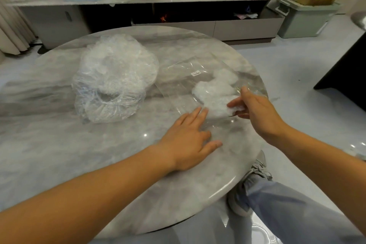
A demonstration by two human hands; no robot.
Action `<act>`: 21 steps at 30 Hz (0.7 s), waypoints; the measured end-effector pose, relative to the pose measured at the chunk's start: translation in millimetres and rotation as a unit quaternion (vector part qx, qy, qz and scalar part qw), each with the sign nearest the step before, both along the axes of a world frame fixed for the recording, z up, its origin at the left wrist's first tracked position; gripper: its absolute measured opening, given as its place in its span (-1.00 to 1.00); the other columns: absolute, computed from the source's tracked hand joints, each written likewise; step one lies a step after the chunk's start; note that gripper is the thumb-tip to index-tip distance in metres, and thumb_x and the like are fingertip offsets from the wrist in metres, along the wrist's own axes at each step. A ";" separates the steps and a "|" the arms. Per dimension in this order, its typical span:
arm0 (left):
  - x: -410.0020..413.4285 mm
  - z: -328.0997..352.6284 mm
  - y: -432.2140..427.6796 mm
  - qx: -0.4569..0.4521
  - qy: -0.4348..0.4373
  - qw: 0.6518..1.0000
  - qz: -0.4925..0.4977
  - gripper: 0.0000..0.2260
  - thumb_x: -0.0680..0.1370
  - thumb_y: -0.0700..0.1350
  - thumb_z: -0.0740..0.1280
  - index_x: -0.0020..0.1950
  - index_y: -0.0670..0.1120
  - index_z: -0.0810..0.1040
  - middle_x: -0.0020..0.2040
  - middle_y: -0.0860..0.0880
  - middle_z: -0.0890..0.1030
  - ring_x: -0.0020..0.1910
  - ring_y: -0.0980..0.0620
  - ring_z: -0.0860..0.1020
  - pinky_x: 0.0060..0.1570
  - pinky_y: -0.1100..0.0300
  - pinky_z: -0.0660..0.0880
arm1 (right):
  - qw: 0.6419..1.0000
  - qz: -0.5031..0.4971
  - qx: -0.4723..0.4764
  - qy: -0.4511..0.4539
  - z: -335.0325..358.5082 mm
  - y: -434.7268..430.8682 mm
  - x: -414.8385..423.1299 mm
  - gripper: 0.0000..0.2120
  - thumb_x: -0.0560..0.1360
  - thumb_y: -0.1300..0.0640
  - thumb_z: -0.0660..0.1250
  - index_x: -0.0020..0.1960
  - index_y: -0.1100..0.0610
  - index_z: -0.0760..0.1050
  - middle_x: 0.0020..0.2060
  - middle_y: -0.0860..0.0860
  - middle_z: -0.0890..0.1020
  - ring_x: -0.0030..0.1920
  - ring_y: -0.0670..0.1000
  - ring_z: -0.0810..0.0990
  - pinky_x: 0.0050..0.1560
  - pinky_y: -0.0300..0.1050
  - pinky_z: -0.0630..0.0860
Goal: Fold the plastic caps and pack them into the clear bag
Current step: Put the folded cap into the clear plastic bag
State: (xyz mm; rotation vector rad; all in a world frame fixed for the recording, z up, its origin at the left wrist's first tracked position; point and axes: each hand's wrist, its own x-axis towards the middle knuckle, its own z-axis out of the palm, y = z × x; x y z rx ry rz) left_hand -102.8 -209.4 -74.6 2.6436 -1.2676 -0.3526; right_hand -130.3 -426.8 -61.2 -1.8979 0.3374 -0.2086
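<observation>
**Packing under way: a few caps in, most of the pile left**

A round marble surface [59,144] fills the middle of the frame. At its upper left sits a large loose pile of caps [112,81], crinkled, see-through and unfolded, with elastic rims showing at the near side. To the right of the pile, close beside it, the clear bag [178,93] lies flat, its mouth toward the bottom of the frame. Inside it, at centre right, is a white clump of folded caps [215,93]; how many cannot be counted.

The left hand [190,134] lies flat with straight, spread fingers, pressing the bag's near edge onto the surface and holding nothing. The right hand [257,109] reaches into the bag's mouth, thumb raised, fingers partly straightened at the near end of the clump; whether it pinches a cap or only pushes it I cannot tell. A small white label [196,73] sits on the bag's upper part.

By the look of it, the job is in its early part: a small share is bagged, while the bulk of the pile awaits folding and packing.
</observation>
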 end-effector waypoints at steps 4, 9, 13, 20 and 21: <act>-2.6 -2.8 4.5 0.045 -0.038 0.998 0.030 -0.35 0.62 0.34 -0.09 0.59 0.00 0.25 0.65 -0.09 -0.20 0.62 -0.01 -0.22 0.58 0.05 -0.17 | 0.997 -0.038 0.056 0.030 -6.8 -7.0 1.5 -0.35 0.69 -0.22 0.04 -0.22 0.17 0.68 -0.23 0.02 0.72 -0.12 0.05 0.62 0.16 0.09 0.56; 1.3 -6.3 8.9 0.050 -0.055 0.995 0.063 -0.23 0.59 0.39 -0.13 0.65 -0.09 -0.02 0.65 -0.08 -0.18 0.62 -0.01 -0.18 0.58 0.07 -0.14 | 0.997 -0.032 0.045 0.046 -9.3 -13.3 -1.1 -0.28 0.69 -0.23 -0.01 -0.28 0.18 0.69 -0.20 0.09 0.72 -0.05 0.11 0.64 0.10 0.00 0.58; 1.4 -4.4 9.0 0.020 -0.047 0.997 0.065 -0.20 0.57 0.40 -0.13 0.64 -0.08 -0.20 0.65 -0.04 -0.22 0.62 0.03 -0.20 0.58 0.09 -0.11 | 0.996 0.011 -0.054 0.066 -11.4 -12.8 -6.0 -0.25 0.69 -0.25 -0.07 -0.26 0.11 0.73 -0.23 -0.04 0.73 -0.06 0.02 0.65 0.11 -0.07 0.50; 0.1 -8.7 9.2 0.000 -0.026 0.998 0.050 -0.17 0.55 0.43 -0.11 0.64 -0.08 -0.19 0.65 -0.02 -0.21 0.61 0.05 -0.21 0.59 0.07 -0.06 | 0.985 -0.038 0.112 0.127 -1.8 0.9 6.7 -0.26 0.64 -0.35 -0.07 -0.01 0.15 0.71 -0.01 0.11 0.70 -0.08 0.07 0.61 -0.12 -0.09 0.44; -0.3 -9.4 9.6 0.002 -0.021 0.999 0.047 -0.16 0.55 0.43 -0.11 0.64 -0.08 -0.19 0.65 -0.02 -0.21 0.61 0.05 -0.22 0.59 0.07 -0.07 | 0.974 -0.042 0.172 0.139 0.8 3.3 10.1 -0.25 0.63 -0.37 -0.04 0.06 0.20 0.67 -0.02 0.12 0.66 -0.12 0.06 0.60 -0.16 -0.08 0.43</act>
